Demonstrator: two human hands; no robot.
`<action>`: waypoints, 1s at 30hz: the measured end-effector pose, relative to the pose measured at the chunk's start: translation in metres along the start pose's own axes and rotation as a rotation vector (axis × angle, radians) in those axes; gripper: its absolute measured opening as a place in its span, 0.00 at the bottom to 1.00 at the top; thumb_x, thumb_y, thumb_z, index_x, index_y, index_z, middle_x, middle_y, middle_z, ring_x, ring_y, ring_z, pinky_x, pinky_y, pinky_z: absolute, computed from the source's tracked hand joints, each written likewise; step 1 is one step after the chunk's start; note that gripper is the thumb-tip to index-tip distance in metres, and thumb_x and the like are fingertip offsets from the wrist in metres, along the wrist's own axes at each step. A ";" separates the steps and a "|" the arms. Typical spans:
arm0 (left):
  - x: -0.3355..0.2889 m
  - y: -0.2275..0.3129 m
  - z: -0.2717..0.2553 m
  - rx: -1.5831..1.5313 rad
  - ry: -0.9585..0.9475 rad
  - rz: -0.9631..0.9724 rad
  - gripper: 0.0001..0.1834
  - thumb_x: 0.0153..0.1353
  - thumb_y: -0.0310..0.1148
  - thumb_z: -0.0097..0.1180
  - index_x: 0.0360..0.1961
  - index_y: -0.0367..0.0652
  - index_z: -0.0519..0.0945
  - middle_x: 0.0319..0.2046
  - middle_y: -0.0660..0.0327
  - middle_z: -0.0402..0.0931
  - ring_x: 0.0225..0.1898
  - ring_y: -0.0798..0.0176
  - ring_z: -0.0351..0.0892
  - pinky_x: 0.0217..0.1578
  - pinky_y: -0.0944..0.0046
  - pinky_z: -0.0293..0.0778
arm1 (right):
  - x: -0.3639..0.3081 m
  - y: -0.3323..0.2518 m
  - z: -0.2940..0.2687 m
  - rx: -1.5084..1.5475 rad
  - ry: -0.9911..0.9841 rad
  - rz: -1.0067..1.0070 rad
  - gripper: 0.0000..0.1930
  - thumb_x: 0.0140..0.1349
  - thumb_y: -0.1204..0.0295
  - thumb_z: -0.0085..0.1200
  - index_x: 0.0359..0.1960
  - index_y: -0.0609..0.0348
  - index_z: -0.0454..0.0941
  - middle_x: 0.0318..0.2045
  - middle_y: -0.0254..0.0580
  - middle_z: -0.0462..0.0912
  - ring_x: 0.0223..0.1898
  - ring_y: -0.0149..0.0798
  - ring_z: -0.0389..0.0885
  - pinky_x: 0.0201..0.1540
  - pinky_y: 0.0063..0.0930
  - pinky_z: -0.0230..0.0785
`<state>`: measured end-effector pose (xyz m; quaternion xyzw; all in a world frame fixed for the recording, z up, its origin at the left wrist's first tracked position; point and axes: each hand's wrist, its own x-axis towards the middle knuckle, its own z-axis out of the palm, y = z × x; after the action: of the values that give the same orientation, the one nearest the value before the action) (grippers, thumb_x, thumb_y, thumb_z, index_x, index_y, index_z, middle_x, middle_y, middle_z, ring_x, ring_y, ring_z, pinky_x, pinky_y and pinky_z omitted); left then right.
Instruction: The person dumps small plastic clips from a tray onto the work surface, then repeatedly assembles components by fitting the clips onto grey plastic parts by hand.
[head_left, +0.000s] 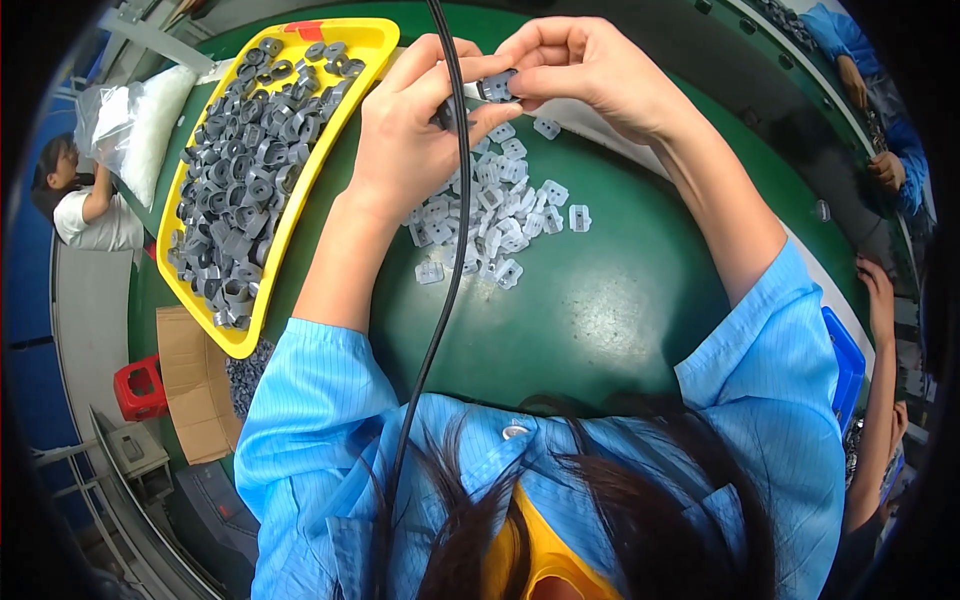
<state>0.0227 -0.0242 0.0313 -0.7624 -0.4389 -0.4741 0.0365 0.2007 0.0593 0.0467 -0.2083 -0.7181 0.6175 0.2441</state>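
Observation:
Over the far part of the table, my left hand (410,120) and my right hand (595,75) meet at a small grey plastic part (497,87). A white edge shows beside it, between the fingers. Both hands are closed on it, with the right thumb and fingertips pinching its right end. Another dark grey piece (446,114) shows within my left hand, mostly covered by the fingers. Just below my hands lies a loose pile of small translucent plastic plates (515,215). A black cable (463,200) hangs across the view in front of my left hand.
On the left, a yellow tray (285,245) holds many grey round-ended plastic parts (235,165). Beyond it are a clear plastic bag (150,125) and a person. Near the tray stand a cardboard box (195,385) and a red stool (140,388). Other people's arms and a blue bin (848,365) are at right.

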 end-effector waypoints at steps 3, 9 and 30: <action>-0.001 0.000 0.005 0.033 0.004 0.052 0.20 0.41 0.31 0.71 0.39 0.45 0.81 0.34 0.61 0.75 0.31 0.62 0.77 0.29 0.67 0.75 | -0.003 -0.003 0.007 -0.097 0.077 -0.137 0.11 0.54 0.74 0.57 0.39 0.63 0.75 0.33 0.35 0.79 0.35 0.26 0.78 0.44 0.20 0.70; 0.004 0.004 0.011 -0.321 0.136 0.031 0.21 0.44 0.23 0.68 0.42 0.41 0.79 0.38 0.58 0.76 0.29 0.68 0.77 0.30 0.73 0.73 | 0.002 0.007 -0.001 0.569 -0.099 -0.064 0.12 0.54 0.76 0.55 0.41 0.61 0.74 0.35 0.35 0.80 0.38 0.27 0.77 0.46 0.21 0.69; -0.004 -0.034 0.002 -0.030 -0.188 -0.592 0.20 0.53 0.37 0.64 0.42 0.34 0.77 0.25 0.60 0.79 0.24 0.69 0.76 0.29 0.69 0.72 | -0.015 0.021 -0.020 -0.765 -0.034 -0.019 0.12 0.51 0.73 0.59 0.38 0.62 0.79 0.29 0.39 0.78 0.33 0.32 0.76 0.40 0.26 0.70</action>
<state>-0.0003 -0.0048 0.0150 -0.6426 -0.6362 -0.3978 -0.1552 0.2247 0.0688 0.0268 -0.2671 -0.9026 0.3061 0.1426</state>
